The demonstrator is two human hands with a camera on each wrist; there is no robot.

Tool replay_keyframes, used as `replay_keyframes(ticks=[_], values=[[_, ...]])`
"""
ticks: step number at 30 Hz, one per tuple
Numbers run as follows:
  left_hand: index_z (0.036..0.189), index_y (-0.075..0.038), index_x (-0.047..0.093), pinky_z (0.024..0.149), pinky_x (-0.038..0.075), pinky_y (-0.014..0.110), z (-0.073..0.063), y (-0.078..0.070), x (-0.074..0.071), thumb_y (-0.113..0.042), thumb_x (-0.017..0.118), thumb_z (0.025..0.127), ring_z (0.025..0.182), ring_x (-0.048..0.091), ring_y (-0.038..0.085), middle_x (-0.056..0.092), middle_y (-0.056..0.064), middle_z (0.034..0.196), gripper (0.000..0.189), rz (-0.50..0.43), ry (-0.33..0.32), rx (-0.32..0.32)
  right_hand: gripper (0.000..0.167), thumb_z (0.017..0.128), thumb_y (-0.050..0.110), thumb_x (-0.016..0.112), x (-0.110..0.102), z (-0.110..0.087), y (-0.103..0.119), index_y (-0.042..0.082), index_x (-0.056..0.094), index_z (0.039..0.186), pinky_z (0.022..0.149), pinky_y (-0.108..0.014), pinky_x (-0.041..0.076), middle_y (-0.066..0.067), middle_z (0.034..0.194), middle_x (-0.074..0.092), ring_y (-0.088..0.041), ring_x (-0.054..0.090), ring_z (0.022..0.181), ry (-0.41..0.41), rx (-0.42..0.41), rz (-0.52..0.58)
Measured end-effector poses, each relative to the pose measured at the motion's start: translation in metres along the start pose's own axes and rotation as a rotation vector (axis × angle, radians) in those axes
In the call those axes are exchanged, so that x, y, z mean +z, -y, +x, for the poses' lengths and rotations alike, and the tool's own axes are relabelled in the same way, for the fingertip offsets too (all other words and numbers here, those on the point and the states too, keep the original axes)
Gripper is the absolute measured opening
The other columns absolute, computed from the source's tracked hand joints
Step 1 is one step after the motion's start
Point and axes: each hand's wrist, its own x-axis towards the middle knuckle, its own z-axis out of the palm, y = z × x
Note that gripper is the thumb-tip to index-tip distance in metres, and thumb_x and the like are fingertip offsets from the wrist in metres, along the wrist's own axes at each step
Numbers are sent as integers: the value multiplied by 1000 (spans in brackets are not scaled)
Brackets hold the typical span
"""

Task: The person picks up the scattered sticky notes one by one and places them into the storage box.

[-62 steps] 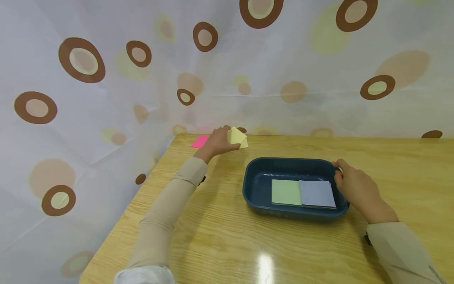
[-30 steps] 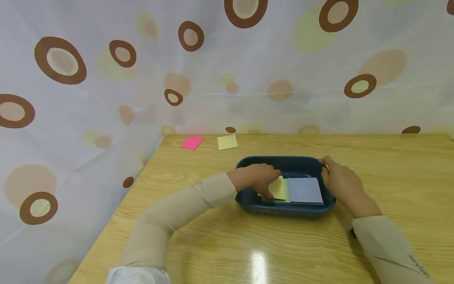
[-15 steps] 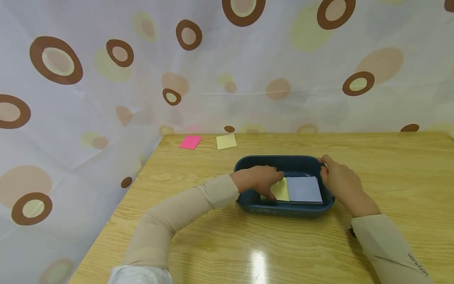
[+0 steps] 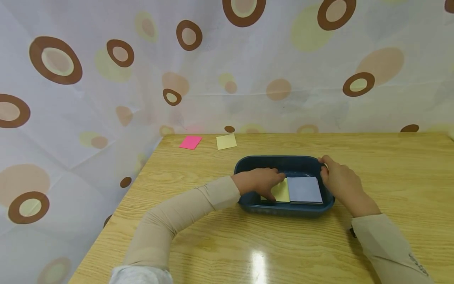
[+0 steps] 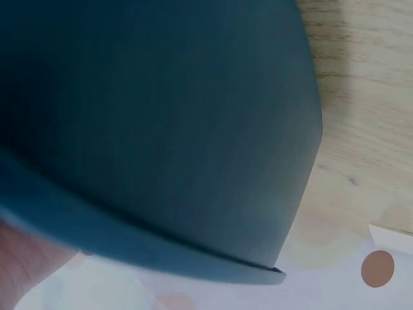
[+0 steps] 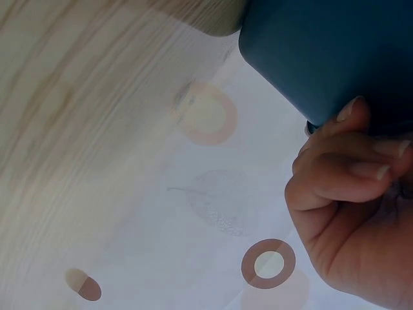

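A dark blue plastic bin (image 4: 283, 213) stands on the table, and its outer wall fills much of the left wrist view. Inside it my left hand (image 4: 260, 182) holds a yellow sticky note pad (image 4: 282, 192) between thumb and fingers, low over the left part of the bin. The hand covers the pad's left side. Just right of that pad lies a pale blue sticky note pad (image 4: 305, 190). My right hand (image 4: 342, 183) grips the bin's right end at the rim; in the right wrist view its fingers (image 6: 342, 174) curl against the bin's wall.
Toward the back left of the wooden table (image 4: 220, 240) lie a pink sticky note pad (image 4: 190, 142) and a pale yellow one (image 4: 226, 141). A white sheet (image 4: 213, 114) printed with circles rises behind the table and along its left side.
My left hand has carried the yellow pad from the back left into the bin, over the green pad, which is now out of sight. My right hand has stayed at the bin's right end.
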Motion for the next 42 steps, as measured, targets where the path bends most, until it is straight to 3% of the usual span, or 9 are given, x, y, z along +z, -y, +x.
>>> replay_keyframes(ticks=[11,17,21,24,29,32,36,42], values=[[141,-10,41,85,46,23,-3,1,-5,-48,70,84,105,54,13,51,5,126,73,-6,-10,-23,33,97,5,42,-3,5,-4,-6,45,128,39,-25,27,-2,48,35,-13,33,39,21,-29,16],[141,-11,44,92,45,23,-16,8,-16,-45,67,88,114,54,14,52,4,133,68,-54,-99,-19,34,97,5,42,-3,6,-2,-5,45,129,39,-26,28,-2,48,35,-14,33,39,32,-21,20],[134,-9,53,92,44,24,-26,22,-24,-34,64,93,112,56,14,57,4,128,49,-172,-227,27,35,97,5,42,-2,6,-2,-5,44,131,39,-26,28,-2,49,35,-14,33,40,37,-12,16],[127,-5,59,93,44,25,-36,39,-27,-25,61,96,109,58,16,61,6,122,37,-252,-371,45,35,97,6,42,-1,6,-3,-5,44,131,39,-26,28,-2,49,35,-14,33,40,38,-8,16],[119,0,62,92,44,29,-48,77,-24,-13,59,96,104,60,23,63,12,114,26,-366,-636,-69,35,97,6,41,-2,6,-4,-5,43,130,39,-26,28,-2,49,35,-14,34,39,35,-13,20],[119,1,61,92,45,30,-48,101,-18,-9,59,96,104,59,26,62,13,112,25,-436,-727,-178,35,97,6,41,-4,7,-4,-6,44,130,39,-26,27,-2,48,35,-14,33,39,22,-19,17],[124,2,58,95,43,34,-44,128,-5,-10,58,96,109,55,29,59,15,116,30,-539,-708,-293,34,97,6,41,-4,6,-4,-5,43,129,39,-26,28,-2,48,34,-14,33,39,22,-16,14],[132,6,50,101,40,38,-30,158,21,-8,59,95,123,49,31,52,19,132,41,-595,-592,-359,33,97,6,42,-1,5,-3,-4,44,128,39,-26,29,-2,49,35,-14,35,40,29,-5,15]])
